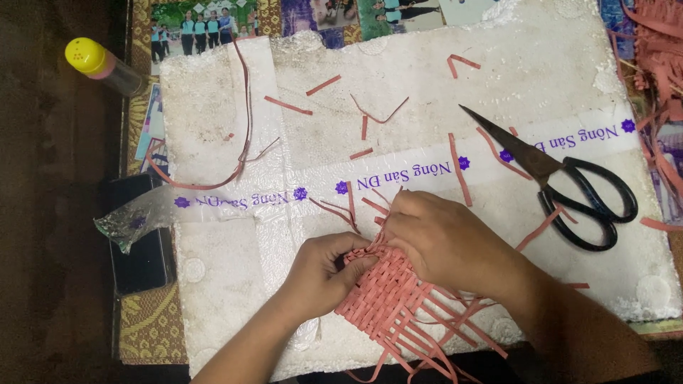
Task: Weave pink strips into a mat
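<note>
A pitted white foam board (569, 64), crossed by a band of clear printed tape (427, 174), lies over a patterned mat and is littered with thin pink paper strips (288, 105). At its near edge sits a flat, basket-woven pink mat (380, 295) with loose strip ends fanning out toward the lower right; the left hand (329, 274) pinches the weave's upper left edge with curled fingers, while the right hand (445, 238) presses down on the top edge, fingers bent close together. Black-handled scissors (562, 185) lie open to the right, a yellow-capped bottle (99, 64) lies at the upper left, and a dark phone (139, 249) rests off the board's left side.
</note>
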